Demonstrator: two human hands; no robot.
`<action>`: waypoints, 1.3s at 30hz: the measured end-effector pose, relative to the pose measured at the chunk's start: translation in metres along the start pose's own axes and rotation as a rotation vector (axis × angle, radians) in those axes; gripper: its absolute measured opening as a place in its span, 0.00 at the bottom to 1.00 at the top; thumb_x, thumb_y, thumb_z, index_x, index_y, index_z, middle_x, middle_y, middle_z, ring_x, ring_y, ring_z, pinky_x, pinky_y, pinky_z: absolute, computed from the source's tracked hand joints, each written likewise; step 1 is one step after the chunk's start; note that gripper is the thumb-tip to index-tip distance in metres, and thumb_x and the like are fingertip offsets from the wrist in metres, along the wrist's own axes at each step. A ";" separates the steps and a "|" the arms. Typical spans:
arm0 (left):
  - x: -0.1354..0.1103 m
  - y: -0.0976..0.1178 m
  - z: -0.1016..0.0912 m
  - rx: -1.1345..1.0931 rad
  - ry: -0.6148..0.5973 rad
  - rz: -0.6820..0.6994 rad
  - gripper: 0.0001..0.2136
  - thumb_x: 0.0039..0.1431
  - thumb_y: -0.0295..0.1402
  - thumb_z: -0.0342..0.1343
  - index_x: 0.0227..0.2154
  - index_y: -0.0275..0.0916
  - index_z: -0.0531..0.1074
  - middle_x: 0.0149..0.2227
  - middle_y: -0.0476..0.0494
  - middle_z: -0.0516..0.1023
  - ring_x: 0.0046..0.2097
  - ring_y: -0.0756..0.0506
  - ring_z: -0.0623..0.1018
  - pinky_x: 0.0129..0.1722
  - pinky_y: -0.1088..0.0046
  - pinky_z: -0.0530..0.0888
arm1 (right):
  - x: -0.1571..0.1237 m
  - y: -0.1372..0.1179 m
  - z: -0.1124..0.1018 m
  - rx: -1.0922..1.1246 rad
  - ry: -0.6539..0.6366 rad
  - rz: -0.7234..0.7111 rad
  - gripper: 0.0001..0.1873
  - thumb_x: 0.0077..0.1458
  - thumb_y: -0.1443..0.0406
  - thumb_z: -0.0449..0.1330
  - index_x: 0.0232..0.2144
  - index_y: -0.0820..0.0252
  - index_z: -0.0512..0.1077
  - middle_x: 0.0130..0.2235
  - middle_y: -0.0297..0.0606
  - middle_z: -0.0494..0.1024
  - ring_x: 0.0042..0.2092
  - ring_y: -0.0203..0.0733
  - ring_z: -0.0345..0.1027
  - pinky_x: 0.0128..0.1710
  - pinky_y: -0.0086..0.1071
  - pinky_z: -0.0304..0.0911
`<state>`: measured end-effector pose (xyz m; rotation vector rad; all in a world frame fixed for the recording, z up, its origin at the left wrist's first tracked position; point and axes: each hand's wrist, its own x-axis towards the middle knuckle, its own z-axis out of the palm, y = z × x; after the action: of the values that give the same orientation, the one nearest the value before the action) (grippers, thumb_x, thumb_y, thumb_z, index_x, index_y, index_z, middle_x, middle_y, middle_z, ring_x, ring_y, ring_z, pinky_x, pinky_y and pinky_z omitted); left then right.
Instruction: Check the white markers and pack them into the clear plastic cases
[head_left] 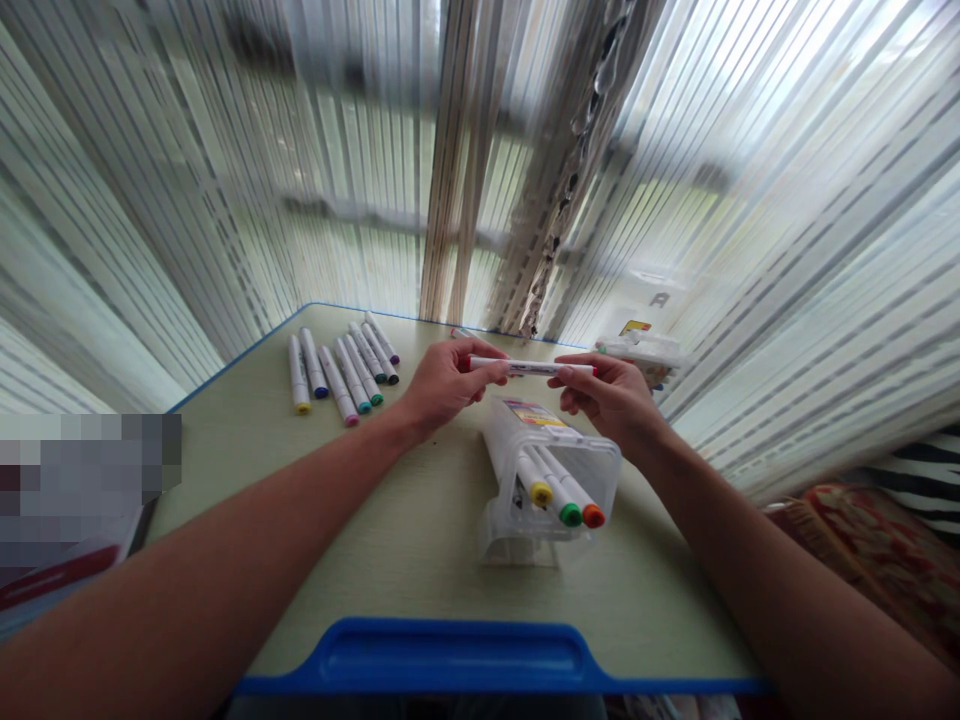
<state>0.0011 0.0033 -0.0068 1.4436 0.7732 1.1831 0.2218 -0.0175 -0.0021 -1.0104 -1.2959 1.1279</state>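
Observation:
Both of my hands hold one white marker [531, 368] level above the table, one at each end. My left hand [444, 382] pinches its left end, fingers closed round it. My right hand [609, 394] pinches the right end, which shows a red tip. Just below them a clear plastic marker case [525, 470] lies on its side, its open mouth facing me. Three markers stick out of it, with yellow, green and orange caps [570, 506].
Several white markers with coloured caps [341, 372] lie in a row at the table's far left. The pale green table [390, 540] has a blue rim and handle [450, 655]. A white packet [637, 350] sits at the far right corner. Sheer curtains hang close behind.

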 end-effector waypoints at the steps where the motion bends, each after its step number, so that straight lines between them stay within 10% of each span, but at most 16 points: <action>1: 0.000 0.000 0.000 -0.011 0.000 0.001 0.14 0.49 0.34 0.65 0.36 0.31 0.76 0.26 0.46 0.77 0.19 0.57 0.66 0.18 0.79 0.61 | 0.000 0.000 0.000 0.005 -0.001 0.001 0.18 0.41 0.60 0.73 0.35 0.60 0.78 0.28 0.37 0.81 0.21 0.33 0.68 0.20 0.28 0.62; 39: 0.001 -0.002 -0.002 -0.077 -0.041 -0.011 0.13 0.51 0.33 0.65 0.38 0.31 0.76 0.28 0.43 0.79 0.21 0.56 0.68 0.20 0.78 0.63 | 0.000 -0.002 -0.001 0.020 0.010 0.026 0.15 0.44 0.57 0.71 0.31 0.61 0.78 0.27 0.39 0.81 0.21 0.33 0.69 0.19 0.26 0.62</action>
<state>-0.0003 0.0048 -0.0087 1.3944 0.6991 1.1596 0.2224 -0.0176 -0.0003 -1.0198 -1.2640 1.1521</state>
